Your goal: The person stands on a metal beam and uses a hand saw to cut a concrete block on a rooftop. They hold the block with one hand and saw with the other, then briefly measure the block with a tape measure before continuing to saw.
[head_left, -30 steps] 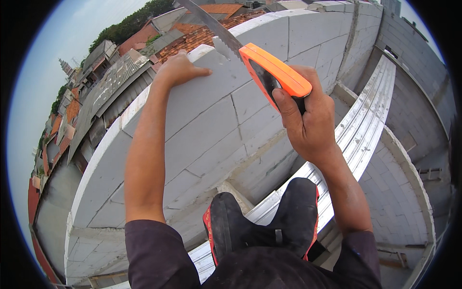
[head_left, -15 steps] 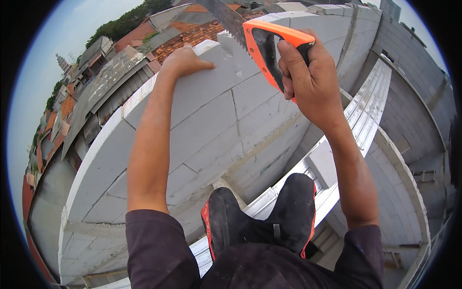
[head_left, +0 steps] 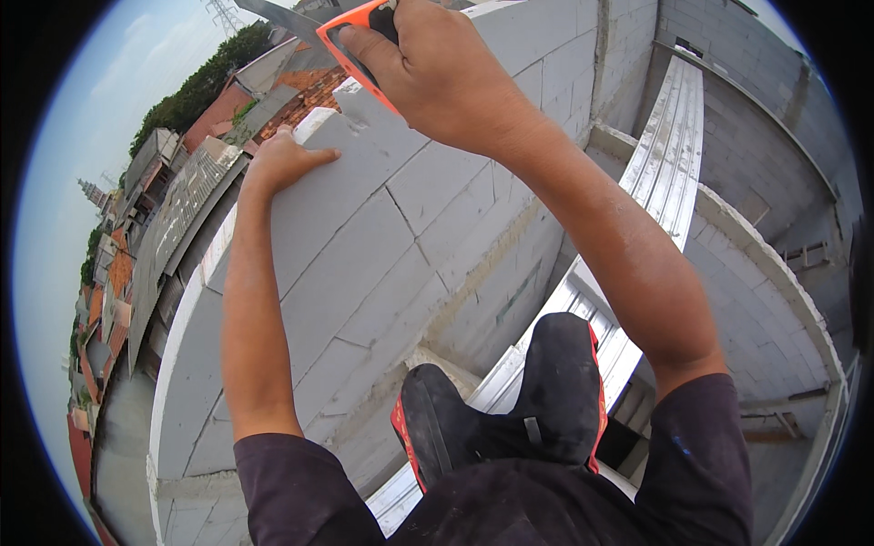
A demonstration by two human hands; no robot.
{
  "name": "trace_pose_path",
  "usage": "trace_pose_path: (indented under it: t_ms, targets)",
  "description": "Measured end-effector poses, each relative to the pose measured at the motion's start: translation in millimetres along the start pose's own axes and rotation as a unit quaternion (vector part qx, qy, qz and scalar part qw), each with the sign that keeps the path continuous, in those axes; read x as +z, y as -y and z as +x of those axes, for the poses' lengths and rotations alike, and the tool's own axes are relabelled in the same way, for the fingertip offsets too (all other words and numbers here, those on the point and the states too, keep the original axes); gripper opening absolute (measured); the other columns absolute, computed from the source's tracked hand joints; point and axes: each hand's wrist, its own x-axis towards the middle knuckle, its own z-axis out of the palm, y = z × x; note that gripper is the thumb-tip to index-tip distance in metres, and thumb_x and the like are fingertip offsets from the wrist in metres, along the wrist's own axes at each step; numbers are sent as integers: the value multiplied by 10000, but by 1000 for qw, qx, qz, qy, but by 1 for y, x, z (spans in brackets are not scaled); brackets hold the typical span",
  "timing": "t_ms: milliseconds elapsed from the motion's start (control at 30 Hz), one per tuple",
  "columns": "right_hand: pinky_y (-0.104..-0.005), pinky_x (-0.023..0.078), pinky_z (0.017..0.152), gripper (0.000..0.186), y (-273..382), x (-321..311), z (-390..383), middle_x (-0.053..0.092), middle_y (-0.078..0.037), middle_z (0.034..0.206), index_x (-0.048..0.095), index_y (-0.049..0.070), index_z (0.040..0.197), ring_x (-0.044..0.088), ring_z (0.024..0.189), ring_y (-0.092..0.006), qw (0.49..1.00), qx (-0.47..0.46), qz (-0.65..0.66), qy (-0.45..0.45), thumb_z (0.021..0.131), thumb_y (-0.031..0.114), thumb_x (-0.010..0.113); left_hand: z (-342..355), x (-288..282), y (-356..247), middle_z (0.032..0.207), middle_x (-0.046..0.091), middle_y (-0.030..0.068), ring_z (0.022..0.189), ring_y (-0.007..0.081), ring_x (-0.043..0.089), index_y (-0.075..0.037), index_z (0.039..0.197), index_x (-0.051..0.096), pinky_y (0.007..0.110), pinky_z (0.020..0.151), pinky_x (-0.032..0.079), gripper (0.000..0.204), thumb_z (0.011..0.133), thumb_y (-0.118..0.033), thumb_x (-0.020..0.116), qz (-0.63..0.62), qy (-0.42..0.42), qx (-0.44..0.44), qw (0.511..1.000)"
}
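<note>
From far off I see a grey block wall | left hand grips the wall's top edge | right hand holds an orange-handled saw near the wall's top | long silvery metal strip this side of the wall | roofs beyond the wall

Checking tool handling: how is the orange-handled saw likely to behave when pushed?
Its blade looks thin and flat, so may flex sideways. The handle looks thick and moulded, so is probably stiff. The right hand wraps round it, so slipping seems unlikely.
</note>
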Motion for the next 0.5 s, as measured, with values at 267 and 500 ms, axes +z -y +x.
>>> trace_pose_path:
  t_ms: [267,500]
  targets:
    - [-402,537,607,347,-26,-11,-7,661,-179,672,658,-22,869,671,603,-263,926,234,108,276,1028,281,601,3,0,6,1168,704,348,1059,392,742,175,1344,533,437,934,572,1095,671,-633,838,33,-3,-5,999]
    - [-433,550,644,362,-6,-17,-23,695,-218,736,639,-62,957,710,670,-350,983,95,91,127,1036,291,617,1,3,-4,1172,705,347,1049,391,747,166,1348,547,442,935,576,1063,687,-614,838,25,-7,-18,1000]
